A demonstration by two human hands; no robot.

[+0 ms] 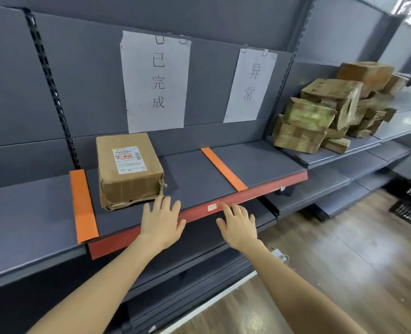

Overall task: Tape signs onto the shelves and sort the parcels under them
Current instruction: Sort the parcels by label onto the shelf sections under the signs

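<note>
Along the whole wall, grey shelf (260,189), one bay marked off by two orange strips (83,206). Far right, heap of unsorted parcels (332,112). On the back panel, left sign (155,80) and right sign (249,85), both already taped; so, by the look of it, into the sorting step. Under the left sign, one brown parcel (128,169), lying flat, label up, long axis near to far. Just near of it, left hand (161,220) and right hand (239,227), palms down, fingers spread, holding nothing. Next, probably: fetch from the heap.
</note>
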